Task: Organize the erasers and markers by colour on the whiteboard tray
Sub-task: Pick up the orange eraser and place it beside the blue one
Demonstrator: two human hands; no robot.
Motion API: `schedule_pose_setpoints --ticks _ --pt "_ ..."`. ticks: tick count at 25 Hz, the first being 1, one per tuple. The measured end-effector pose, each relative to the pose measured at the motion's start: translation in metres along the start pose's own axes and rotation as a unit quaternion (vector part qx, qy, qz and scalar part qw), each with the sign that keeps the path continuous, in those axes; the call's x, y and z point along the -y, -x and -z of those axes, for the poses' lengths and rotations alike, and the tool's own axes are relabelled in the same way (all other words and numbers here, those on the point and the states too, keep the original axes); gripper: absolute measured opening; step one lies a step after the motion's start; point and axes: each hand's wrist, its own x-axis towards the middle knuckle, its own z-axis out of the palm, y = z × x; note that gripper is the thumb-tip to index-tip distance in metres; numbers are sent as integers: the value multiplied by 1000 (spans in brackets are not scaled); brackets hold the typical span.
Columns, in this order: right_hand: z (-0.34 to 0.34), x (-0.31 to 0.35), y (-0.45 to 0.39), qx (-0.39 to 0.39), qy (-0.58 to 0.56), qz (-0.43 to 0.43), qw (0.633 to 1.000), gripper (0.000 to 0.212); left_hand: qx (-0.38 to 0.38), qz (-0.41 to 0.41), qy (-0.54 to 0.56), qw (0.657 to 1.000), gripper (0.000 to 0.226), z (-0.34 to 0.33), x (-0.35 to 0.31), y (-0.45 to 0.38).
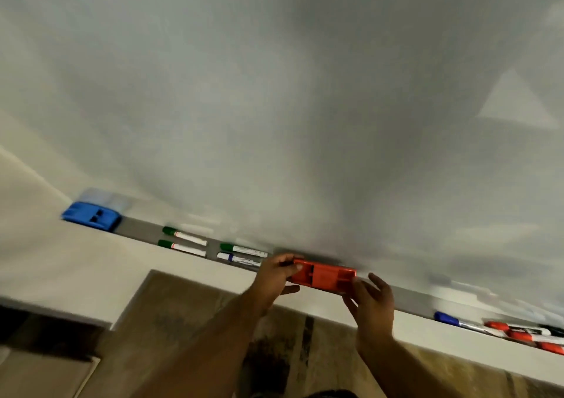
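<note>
Red eraser [323, 276]: a flat rectangular block of hard, shiny plastic with moulded ribs on top; it is at the middle of the tray, held from both ends just at the lower edge of the board
Left hand [276, 271]: its fingers [285, 258] are closed around the left end of the red eraser, thumb below
Right hand [374, 301]: the fingers are partly spread and touch the right end of the red eraser; I cannot tell how firmly they grip
Whiteboard [274, 92]: smooth, glossy, grey-white surface with soft reflections
Tray [139, 229]: a narrow grey ledge, matt, running tilted through the view from upper left to lower right
Blue eraser [91, 214]: rounded plastic block at the far left end of the tray, with two dark recesses on top
Green markers [183, 242]: three slim white tubes with green caps, lying along the tray between the blue eraser and the left hand
Blue-capped marker [238, 258]: lies just in front of one green marker, near the left hand
Right group [518, 333]: one marker with blue cap, several with red caps and a dark one, close together at the right end
Writing: the marker labels are too blurred to read
Open room: bare grey tray between the blue eraser and the green markers, and between the right hand and the right group
</note>
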Motion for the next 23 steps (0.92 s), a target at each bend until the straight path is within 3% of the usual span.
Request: schedule_pose_setpoints --ticks 4,8,12,16,20,23 --pt "-85 -27 31 89 149 30 984 11 -150 -31 96 983 18 93 3 8" --pt "-185 -52 62 198 259 40 945 13 -329 -89 166 926 20 179 3 18" --pt "-292 -80 98 288 271 -23 918 16 -457 -113 179 864 21 264 -7 17" --pt "-368 -96 116 307 291 -44 905 27 -467 -124 145 863 24 330 -18 2" --pt "-417 -107 115 331 287 -98 894 20 -491 -122 -45 862 20 377 -28 -22" --pt "-443 -116 114 333 222 -170 900 16 -449 -126 -217 858 30 399 -32 -40"
